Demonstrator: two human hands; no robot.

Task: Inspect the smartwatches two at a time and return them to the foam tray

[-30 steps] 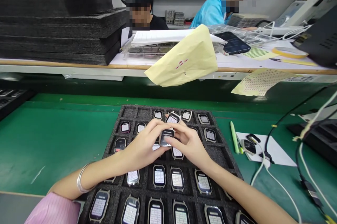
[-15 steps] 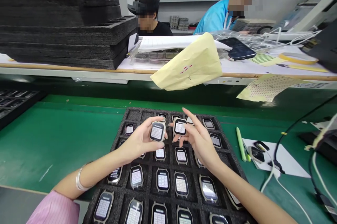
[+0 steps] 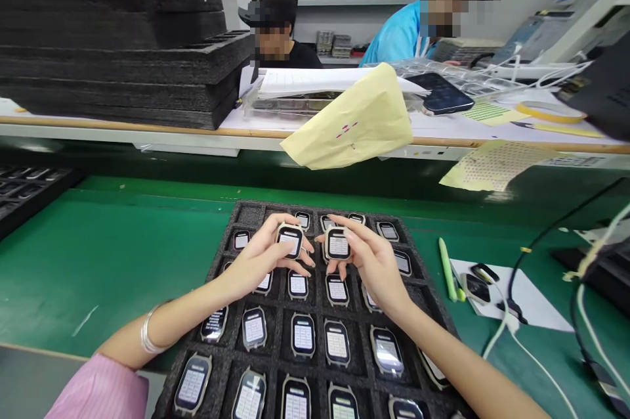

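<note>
My left hand (image 3: 266, 249) holds a strapless smartwatch (image 3: 290, 241) with a lit screen, the thumb resting over its face. In my right hand (image 3: 371, 255) is a second lit smartwatch (image 3: 337, 244), gripped between thumb and fingers. Both are raised above a black foam tray (image 3: 315, 314) whose square pockets hold several more smartwatches, most showing a white list on screen. One of them, a watch (image 3: 302, 335), lies face up in the middle of the tray. My hands and forearms hide some pockets.
Left of me sits another dark tray (image 3: 29, 192) of watches. A green pen (image 3: 447, 269), a white sheet (image 3: 536, 304) and cables lie on the right. Stacked foam trays (image 3: 113, 51), a yellow paper (image 3: 354, 120) and a phone (image 3: 445, 94) rest on the shelf. Two people work beyond.
My left thumb has moved up onto the screen of its watch, which has tilted and shifted slightly left. My right fingers have come down closer around the other watch.
</note>
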